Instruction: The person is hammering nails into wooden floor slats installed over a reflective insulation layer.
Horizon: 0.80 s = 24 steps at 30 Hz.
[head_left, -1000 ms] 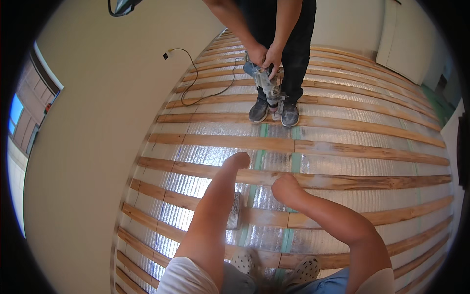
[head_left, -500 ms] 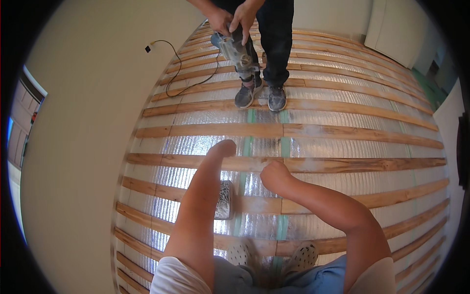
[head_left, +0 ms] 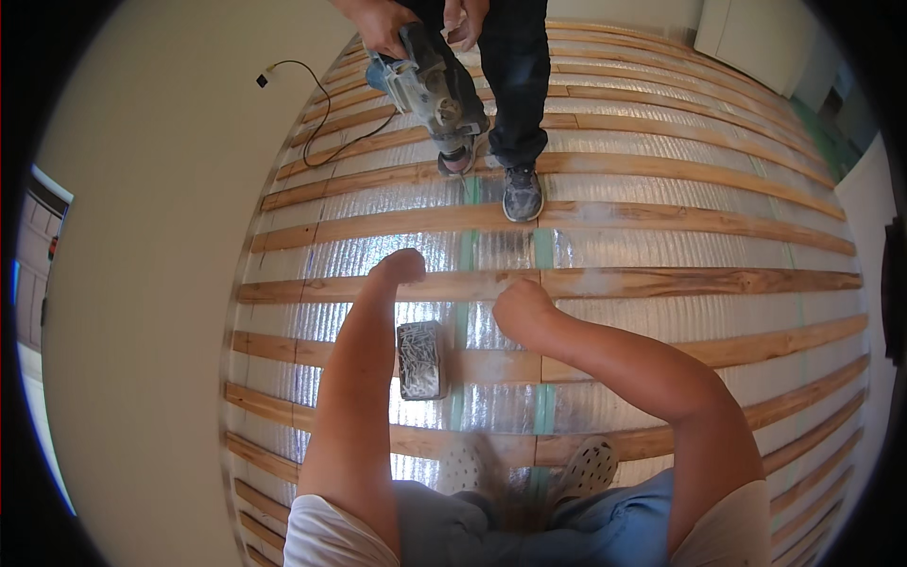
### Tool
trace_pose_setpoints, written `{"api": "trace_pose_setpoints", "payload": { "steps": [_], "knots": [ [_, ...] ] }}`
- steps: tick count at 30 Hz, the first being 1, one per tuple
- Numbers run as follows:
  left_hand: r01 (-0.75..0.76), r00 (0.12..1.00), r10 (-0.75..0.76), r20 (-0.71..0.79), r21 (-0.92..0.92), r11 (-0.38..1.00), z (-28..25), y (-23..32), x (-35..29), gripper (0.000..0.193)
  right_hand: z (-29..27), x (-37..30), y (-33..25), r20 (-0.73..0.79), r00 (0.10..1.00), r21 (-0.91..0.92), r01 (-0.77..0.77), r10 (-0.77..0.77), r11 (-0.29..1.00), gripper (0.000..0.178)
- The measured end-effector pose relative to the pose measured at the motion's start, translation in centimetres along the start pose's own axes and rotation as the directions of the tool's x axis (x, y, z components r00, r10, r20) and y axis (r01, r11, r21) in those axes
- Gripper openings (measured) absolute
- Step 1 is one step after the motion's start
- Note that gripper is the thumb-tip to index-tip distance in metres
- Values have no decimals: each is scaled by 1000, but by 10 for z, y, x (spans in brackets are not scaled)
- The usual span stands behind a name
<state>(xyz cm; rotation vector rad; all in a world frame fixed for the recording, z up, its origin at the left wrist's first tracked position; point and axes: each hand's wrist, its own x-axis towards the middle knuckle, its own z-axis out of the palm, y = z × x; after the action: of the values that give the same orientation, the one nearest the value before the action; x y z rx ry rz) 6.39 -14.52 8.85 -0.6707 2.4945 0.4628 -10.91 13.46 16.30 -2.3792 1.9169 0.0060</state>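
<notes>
Both my arms reach forward over a wooden batten (head_left: 661,283) that runs across a foil-covered floor. My left hand (head_left: 406,266) is curled closed at the batten's far edge; what it holds, if anything, is hidden. Closed in a fist, my right hand (head_left: 522,307) is over the same batten, farther right; its fingers and anything in them are turned out of sight. Between my forearms stands a small open box (head_left: 420,360) full of loose metal fasteners, perhaps screws or nails. Ahead, a co-worker's hand (head_left: 380,26) grips a dusty hammer drill (head_left: 430,99) pointing down at another batten.
Parallel battens cross the silvery foil sheet (head_left: 642,373), with green tape strips (head_left: 545,408) along its seams. The co-worker's shoe (head_left: 521,194) is close ahead. A dark cord (head_left: 326,94) trails on the left beside the wall (head_left: 161,255). My perforated clogs (head_left: 590,463) are below me.
The view has shifted, and the box now shows fully beside my left forearm. The co-worker's drill is lower and tilted, and one of their hands has come off it. My hands stay closed.
</notes>
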Motion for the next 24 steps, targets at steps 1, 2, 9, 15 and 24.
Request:
{"api": "trace_pose_setpoints", "payload": {
  "steps": [1,2,9,15,24],
  "knots": [
    [17,1000,-17,-2,64,998,1,-7,-4,20,-1,1,-1,-26,999,-39,25,-26,999,13],
    [24,1000,-23,-6,69,997,0,-13,-9,20,-4,2,-2,-33,999,-39,29,-30,999,13],
    [118,991,-114,68,-49,992,4,-3,-30,21,7,-2,-7,40,999,-30,32,-30,999,12],
    [142,988,-139,63,-51,989,-3,5,-39,20,2,-6,-10,50,997,-66,58,-54,996,12],
    [235,968,-223,113,-113,965,-5,3,-30,17,4,-2,-7,30,998,-77,63,-61,995,12]
  ]
}}
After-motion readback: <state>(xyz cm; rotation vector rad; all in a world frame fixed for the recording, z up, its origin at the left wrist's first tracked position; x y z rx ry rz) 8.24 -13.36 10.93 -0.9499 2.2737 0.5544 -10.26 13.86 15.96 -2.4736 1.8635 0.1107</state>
